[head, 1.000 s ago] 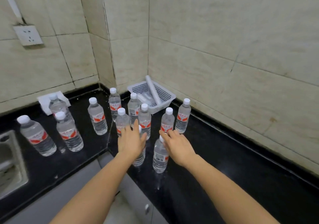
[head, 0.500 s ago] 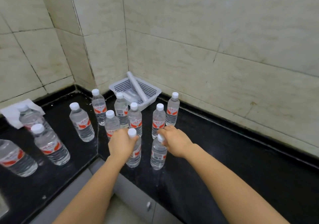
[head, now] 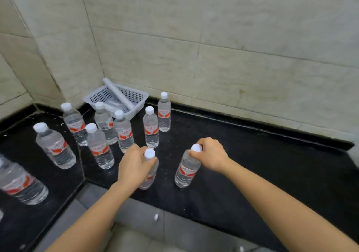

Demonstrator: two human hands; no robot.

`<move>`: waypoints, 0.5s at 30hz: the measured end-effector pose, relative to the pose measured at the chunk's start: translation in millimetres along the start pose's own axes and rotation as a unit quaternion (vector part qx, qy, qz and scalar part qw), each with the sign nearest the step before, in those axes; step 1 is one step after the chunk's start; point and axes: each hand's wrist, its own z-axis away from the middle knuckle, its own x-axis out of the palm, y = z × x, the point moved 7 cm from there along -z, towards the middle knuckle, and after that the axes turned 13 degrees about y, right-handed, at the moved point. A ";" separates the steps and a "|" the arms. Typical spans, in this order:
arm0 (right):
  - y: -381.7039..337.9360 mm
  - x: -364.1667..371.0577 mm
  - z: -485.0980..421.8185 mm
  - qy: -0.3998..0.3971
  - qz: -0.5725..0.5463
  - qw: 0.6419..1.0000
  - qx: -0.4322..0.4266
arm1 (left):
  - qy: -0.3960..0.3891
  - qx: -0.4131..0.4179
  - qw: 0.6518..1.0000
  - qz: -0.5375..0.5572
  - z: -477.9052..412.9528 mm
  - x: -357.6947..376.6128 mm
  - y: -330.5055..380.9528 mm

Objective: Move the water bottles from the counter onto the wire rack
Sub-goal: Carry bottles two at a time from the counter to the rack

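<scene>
clear white-capped water bottles [head: 151, 128] with red labels, upright on the black counter [head: 252, 164]

The worktop [head: 252, 164] is glossy black with fine pale speckles. On it, the water bottles [head: 150, 127] are clear with white caps and red-and-white labels. Behind them, the basket [head: 136, 96] is white with a perforated grid; the wall tiles [head: 233, 38] are mottled cream.

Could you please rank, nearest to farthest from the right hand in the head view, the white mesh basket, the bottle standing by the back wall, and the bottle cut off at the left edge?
From the right hand:
1. Clear plastic bottle by the back wall, beyond it, slightly left.
2. White mesh plastic basket, in the corner.
3. Clear plastic bottle cut off at the left edge.
</scene>
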 end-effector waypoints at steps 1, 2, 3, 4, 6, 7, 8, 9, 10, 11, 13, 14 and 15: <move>10.0 -12.0 5.9 0.009 -0.008 1.000 0.012 | -0.016 0.013 1.000 0.012 3.8 1.9 12.9; 20.6 -24.3 13.3 0.016 -0.009 1.000 0.021 | -0.033 0.029 0.999 0.027 9.3 5.0 27.3; 32.2 -37.3 21.6 0.023 -0.009 0.999 0.031 | -0.048 0.043 0.997 0.042 16.1 8.4 42.5; 44.8 -50.9 30.7 0.028 -0.009 0.999 0.044 | -0.063 0.055 0.995 0.057 24.2 12.1 58.1; 72.7 -80.6 50.7 0.037 -0.011 0.997 0.069 | -0.089 0.081 0.989 0.085 42.3 19.1 92.5; 87.8 -96.9 61.0 0.044 -0.014 0.996 0.081 | -0.099 0.094 0.986 0.100 51.7 23.2 111.8; 102.6 -113.4 71.2 0.051 -0.015 0.994 0.091 | -0.106 0.105 0.982 0.116 61.1 26.9 132.4; 117.8 -130.4 81.7 0.060 -0.016 0.993 0.101 | -0.113 0.117 0.978 0.134 71.1 30.6 155.3; 133.4 -147.9 92.6 0.070 -0.018 0.991 0.109 | -0.118 0.130 0.973 0.150 81.6 34.7 179.5; 148.7 -165.2 103.6 0.081 -0.021 0.990 0.116 | -0.121 0.143 0.969 0.162 93.1 38.9 204.4; 180.7 -200.0 126.3 0.107 -0.033 0.985 0.129 | -0.130 0.165 0.962 0.176 118.3 49.5 252.8; 197.4 -217.4 137.5 0.121 -0.039 0.983 0.134 | -0.132 0.174 0.959 0.182 131.6 55.5 276.1; 214.0 -235.3 148.6 0.134 -0.044 0.980 0.138 | -0.134 0.179 0.956 0.190 145.3 61.0 298.8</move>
